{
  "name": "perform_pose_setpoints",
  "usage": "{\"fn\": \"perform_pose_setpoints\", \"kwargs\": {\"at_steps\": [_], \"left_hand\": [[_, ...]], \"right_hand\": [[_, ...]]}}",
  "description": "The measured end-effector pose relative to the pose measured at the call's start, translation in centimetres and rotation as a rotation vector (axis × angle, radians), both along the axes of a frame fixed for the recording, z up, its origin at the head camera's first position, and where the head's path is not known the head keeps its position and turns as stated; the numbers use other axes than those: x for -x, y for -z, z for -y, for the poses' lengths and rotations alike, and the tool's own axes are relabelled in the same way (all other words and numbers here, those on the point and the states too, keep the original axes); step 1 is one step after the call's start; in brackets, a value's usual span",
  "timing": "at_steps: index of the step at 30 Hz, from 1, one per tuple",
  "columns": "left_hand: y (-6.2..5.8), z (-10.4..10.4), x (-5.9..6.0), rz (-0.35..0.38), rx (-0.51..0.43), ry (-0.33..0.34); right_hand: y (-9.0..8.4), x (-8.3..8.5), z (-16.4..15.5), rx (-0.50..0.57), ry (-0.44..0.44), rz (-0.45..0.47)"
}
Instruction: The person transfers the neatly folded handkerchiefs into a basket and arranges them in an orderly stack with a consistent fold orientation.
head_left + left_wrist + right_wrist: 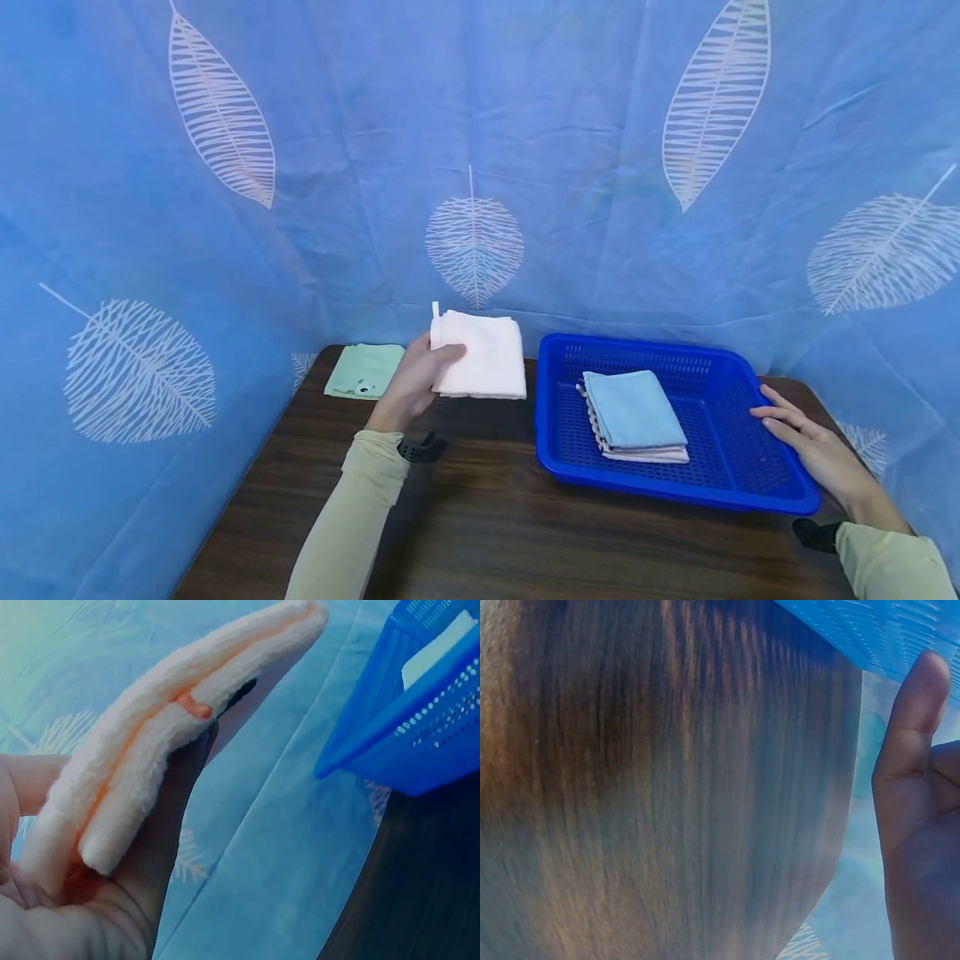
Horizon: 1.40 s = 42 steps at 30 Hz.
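My left hand (415,375) pinches a folded white towel (483,354) with a small hanging loop, thumb on the near face. It is held up above the table, left of a blue plastic basket (660,492). In the left wrist view, the thick folded edges of the towel (142,742) sit between thumb and fingers. My right hand (825,458) rests at the basket's right rim, fingers fairly straight. The right wrist view has the thumb of the right hand (911,772) by the basket wall. Inside the basket lies a stack of folded towels, a light blue towel (633,408) on top.
A folded mint-green towel (363,371) with a small face design lies at the back left corner of the dark wooden table (480,517). Blue curtains (375,208) with white leaf prints hang close behind the table and along both sides.
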<state>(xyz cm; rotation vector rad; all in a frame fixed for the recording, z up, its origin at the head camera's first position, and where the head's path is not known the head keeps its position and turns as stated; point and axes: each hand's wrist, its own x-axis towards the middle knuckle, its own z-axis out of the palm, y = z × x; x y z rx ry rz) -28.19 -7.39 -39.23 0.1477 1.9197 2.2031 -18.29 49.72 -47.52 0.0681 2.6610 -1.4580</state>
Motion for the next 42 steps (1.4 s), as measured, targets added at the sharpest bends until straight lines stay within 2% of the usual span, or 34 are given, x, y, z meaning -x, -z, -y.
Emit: {"fn": "perform_pose_setpoints", "kwargs": {"at_steps": [13,19,28,35,42], "left_hand": [[0.4,-3.3,0.1,0.002,-0.015,0.042],[0.4,-4.7,-0.1,0.023,-0.003,0.038],[0.7,-6.9,-0.6,0.021,-0.015,0.078],[1.4,-8.1,-0.8,0.049,-0.015,0.072],[1.6,-9.1,-0.9,0.032,-0.061,0.085]], "right_hand": [[-0.1,0.1,0.0,-0.01,-0.004,0.001],[-0.3,0.1,0.1,0.005,0.002,-0.007],[-0.1,0.0,0.0,-0.033,0.007,-0.005],[0.2,0.0,-0.1,0.008,-0.015,-0.009],[0.4,0.0,-0.1,0.053,-0.01,-0.022]]}}
